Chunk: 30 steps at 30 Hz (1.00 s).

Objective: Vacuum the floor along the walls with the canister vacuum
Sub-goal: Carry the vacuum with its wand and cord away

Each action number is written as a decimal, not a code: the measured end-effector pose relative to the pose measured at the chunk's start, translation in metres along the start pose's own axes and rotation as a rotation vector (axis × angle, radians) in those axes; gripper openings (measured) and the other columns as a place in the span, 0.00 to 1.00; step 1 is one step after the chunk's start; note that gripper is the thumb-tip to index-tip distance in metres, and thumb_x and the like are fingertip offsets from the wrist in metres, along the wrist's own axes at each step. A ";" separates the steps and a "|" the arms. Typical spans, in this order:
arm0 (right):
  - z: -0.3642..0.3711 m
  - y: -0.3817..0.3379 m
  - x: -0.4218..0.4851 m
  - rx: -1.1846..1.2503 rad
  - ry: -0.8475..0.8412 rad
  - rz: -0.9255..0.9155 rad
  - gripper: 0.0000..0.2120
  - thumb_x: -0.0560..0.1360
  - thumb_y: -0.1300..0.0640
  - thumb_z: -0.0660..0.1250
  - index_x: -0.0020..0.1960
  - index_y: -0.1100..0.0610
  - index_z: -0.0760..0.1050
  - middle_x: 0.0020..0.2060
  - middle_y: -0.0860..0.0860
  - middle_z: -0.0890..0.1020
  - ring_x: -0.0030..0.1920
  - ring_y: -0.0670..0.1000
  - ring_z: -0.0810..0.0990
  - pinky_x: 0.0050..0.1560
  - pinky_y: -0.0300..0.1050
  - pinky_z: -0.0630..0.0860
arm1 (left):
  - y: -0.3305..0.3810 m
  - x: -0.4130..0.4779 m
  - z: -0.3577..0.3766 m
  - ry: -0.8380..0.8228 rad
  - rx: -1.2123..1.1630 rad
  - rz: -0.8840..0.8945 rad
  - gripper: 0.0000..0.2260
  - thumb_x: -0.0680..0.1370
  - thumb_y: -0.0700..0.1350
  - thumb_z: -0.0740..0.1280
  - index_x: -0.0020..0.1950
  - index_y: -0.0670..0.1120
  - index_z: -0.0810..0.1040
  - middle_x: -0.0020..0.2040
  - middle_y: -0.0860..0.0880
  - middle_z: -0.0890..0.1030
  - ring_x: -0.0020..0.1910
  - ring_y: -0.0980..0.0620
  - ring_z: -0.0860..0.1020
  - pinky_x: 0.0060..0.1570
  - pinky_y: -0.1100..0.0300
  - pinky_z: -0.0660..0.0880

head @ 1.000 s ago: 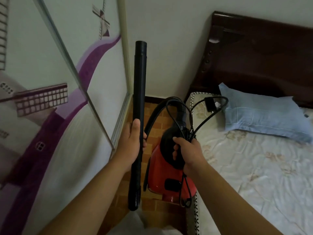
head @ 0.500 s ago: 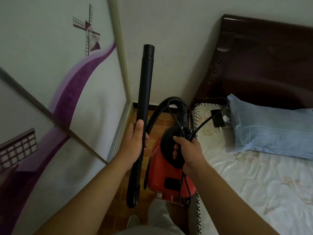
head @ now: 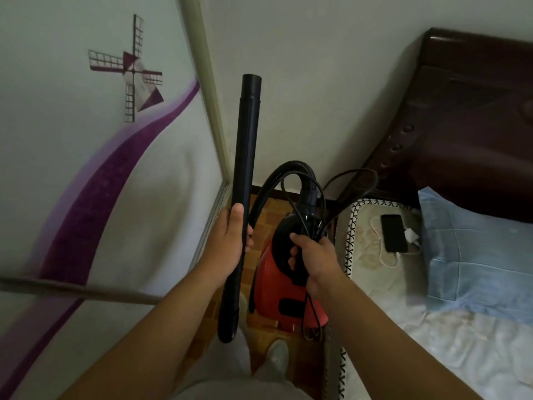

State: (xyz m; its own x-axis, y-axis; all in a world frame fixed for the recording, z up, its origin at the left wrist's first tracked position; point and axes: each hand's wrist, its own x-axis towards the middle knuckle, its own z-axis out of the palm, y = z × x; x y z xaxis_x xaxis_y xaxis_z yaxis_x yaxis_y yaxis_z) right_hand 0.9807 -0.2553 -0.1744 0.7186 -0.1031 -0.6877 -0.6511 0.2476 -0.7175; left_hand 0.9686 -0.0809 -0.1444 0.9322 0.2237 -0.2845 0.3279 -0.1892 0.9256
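Here the left hand (head: pixel 230 241) is wrapped around a black tube (head: pixel 242 197), which stands nearly upright, its open end high above the fist and its lower end below it. Just right of it, the right hand (head: pixel 314 261) is clenched on the handle of the red vacuum (head: pixel 277 287), cord (head: pixel 311 310) bunched in the grip. A wardrobe door (head: pixel 101 168) crowds the left hand; the bed (head: pixel 403 313), with a phone (head: pixel 393 233) on it, flanks the right hand.
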 end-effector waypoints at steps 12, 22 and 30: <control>0.064 -0.031 0.146 -0.066 0.085 0.134 0.13 0.78 0.59 0.72 0.62 0.59 0.76 0.34 0.53 0.79 0.32 0.52 0.77 0.35 0.46 0.76 | -0.032 0.177 0.002 -0.053 -0.015 -0.117 0.22 0.86 0.59 0.51 0.53 0.43 0.74 0.41 0.44 0.80 0.38 0.48 0.81 0.41 0.52 0.78; 0.088 -0.014 0.259 -0.116 0.090 0.220 0.10 0.79 0.61 0.71 0.59 0.55 0.76 0.41 0.54 0.80 0.41 0.52 0.78 0.46 0.47 0.79 | -0.091 0.270 0.025 -0.104 0.089 -0.206 0.25 0.82 0.66 0.50 0.51 0.49 0.76 0.40 0.50 0.79 0.37 0.54 0.79 0.39 0.53 0.78; 0.088 0.035 0.345 -0.163 0.138 0.338 0.09 0.79 0.59 0.71 0.59 0.56 0.77 0.40 0.53 0.81 0.39 0.51 0.78 0.46 0.48 0.78 | -0.160 0.311 0.054 -0.051 -0.026 -0.402 0.18 0.84 0.64 0.52 0.51 0.54 0.75 0.46 0.44 0.82 0.47 0.38 0.81 0.52 0.38 0.79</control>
State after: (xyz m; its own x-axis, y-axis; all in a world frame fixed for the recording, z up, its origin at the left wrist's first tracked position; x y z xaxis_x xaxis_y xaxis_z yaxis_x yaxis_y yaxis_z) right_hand 1.2273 -0.1975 -0.4273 0.4250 -0.1727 -0.8886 -0.8834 0.1351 -0.4488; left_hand 1.2140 -0.0325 -0.3939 0.7370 0.2269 -0.6367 0.6646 -0.0714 0.7438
